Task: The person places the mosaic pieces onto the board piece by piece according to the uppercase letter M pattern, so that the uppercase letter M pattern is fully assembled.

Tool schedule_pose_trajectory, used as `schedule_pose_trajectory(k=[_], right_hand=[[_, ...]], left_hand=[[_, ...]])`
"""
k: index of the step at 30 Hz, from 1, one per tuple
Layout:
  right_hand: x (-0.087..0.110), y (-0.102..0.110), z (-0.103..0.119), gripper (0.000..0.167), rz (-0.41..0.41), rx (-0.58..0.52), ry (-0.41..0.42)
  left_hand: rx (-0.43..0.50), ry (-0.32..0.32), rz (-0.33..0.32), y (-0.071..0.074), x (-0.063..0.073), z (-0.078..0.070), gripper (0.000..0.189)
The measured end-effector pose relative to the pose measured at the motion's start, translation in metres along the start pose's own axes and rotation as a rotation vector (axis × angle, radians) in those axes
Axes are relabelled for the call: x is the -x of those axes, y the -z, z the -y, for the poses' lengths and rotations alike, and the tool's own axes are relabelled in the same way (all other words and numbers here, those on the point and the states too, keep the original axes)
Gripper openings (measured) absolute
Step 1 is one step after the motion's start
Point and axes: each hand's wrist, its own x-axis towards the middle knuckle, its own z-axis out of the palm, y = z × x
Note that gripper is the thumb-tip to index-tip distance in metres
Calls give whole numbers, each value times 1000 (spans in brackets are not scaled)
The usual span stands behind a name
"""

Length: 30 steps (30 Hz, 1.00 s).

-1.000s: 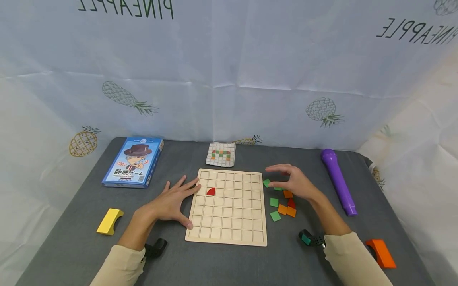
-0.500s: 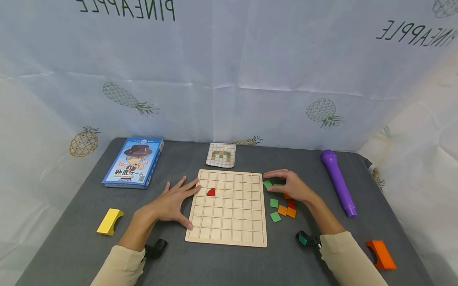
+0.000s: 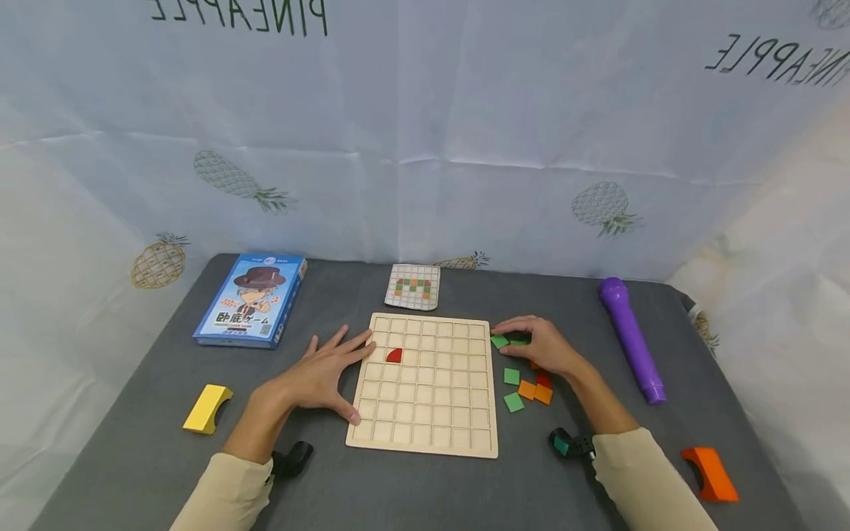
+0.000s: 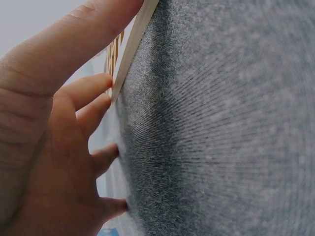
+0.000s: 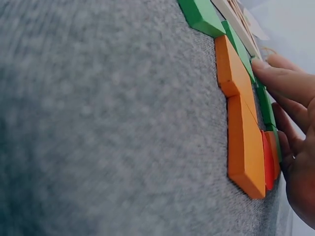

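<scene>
A pale wooden grid board [image 3: 425, 402] lies mid-table, a red quarter-round tile [image 3: 395, 355] in one of its upper-left cells. My left hand [image 3: 324, 377] rests spread along the board's left side, thumb and fingertips on the edge. Past the right edge, my right hand [image 3: 546, 345] bends down with thumb and index finger at opposite sides of a green square tile [image 3: 499, 342], pinching it at the table. Below that hand lie green tiles [image 3: 511, 376], orange tiles [image 3: 527, 390] and a red tile [image 3: 544, 379]. The right wrist view shows orange tiles [image 5: 246, 152] beside the fingers.
A small pattern card [image 3: 412, 287] lies behind the board. At the left are a blue game box [image 3: 249, 302] and a yellow arch block [image 3: 206, 409]. A purple microphone [image 3: 631, 339] and an orange arch block [image 3: 712, 476] lie at the right. A printed curtain hangs behind.
My right hand has come down and slightly left, thumb and index finger closing in on the green tile. My left hand has stayed on the board's edge.
</scene>
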Motion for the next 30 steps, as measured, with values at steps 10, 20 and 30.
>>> schedule_pose_trajectory(k=[10, 20, 30], right_hand=[[10, -1, -4, 25, -3, 31, -26], [-12, 10, 4, 23, 15, 19, -46], [-10, 17, 9, 24, 27, -27, -84]], left_hand=[[0, -14, 9, -8, -2, -2, 124], [-15, -1, -21, 1, -3, 0, 124], [-37, 10, 17, 5, -8, 0, 126]])
